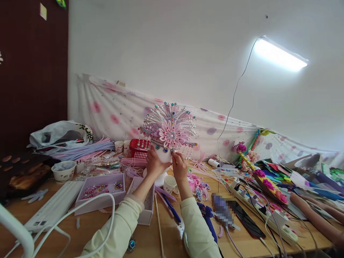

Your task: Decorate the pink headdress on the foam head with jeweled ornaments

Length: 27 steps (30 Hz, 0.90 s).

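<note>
A pink and white beaded headdress [172,135] with a large chenille flower, pearl sprays, coloured gems and hanging bead strands sits on a white head-shaped stand [163,156]. My left hand [156,164] is closed against the stand's left side, its thumb raised just beneath the headdress. Beside it, my right hand [180,166] pinches the headdress's lower front edge near a dark gem. Its fingertips partly cover the spot they grip. Just below the hands stands a paper cup [169,185].
Lilac boxes hold gems [120,195] and pearls [151,215]. A blue glue gun [208,215], a phone [248,219] and a power strip [264,213] with cables lie right. Chenille stems [88,149] lie back left. Another person's arms [317,216] reach in at far right.
</note>
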Motion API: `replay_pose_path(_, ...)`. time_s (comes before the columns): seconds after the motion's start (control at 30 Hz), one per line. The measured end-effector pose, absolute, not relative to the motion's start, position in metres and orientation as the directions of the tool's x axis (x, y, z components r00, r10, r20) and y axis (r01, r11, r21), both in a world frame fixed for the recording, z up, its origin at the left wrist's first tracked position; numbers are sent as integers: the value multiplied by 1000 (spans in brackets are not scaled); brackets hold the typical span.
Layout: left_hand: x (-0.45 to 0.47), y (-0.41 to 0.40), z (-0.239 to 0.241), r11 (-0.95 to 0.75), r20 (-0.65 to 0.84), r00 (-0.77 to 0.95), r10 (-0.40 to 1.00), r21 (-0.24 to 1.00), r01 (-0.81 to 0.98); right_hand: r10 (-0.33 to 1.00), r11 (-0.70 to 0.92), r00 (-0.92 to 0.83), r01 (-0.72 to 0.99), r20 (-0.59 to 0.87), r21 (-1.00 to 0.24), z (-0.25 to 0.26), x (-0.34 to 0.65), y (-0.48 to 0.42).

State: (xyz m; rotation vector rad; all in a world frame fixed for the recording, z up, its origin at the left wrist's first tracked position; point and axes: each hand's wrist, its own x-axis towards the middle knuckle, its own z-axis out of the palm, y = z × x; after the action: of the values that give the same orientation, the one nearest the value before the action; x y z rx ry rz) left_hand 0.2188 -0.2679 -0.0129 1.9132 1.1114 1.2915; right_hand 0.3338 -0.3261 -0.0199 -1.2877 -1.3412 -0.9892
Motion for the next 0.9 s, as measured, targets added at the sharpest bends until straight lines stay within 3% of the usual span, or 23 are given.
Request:
replay_pose_path(0.23,220,-266,-17,-511,472,195,860,798,321,148,191,284,932,947,-309,-15,317,-337)
replay_pose_path(0.5,217,-269,-17,-552,518,190,834,780,296,163,320,611,710,775,-627,-12,304,-326)
replay_pose_path(0.67,216,-268,-16,-562,532,183,827,776,285,213,398,691,584,690,-708,-11,310,-318)
replay_pose_path(0.9,219,-263,-19,-567,544,165,823,775,277,227,451,717,522,659,-724,-8,313,-315)
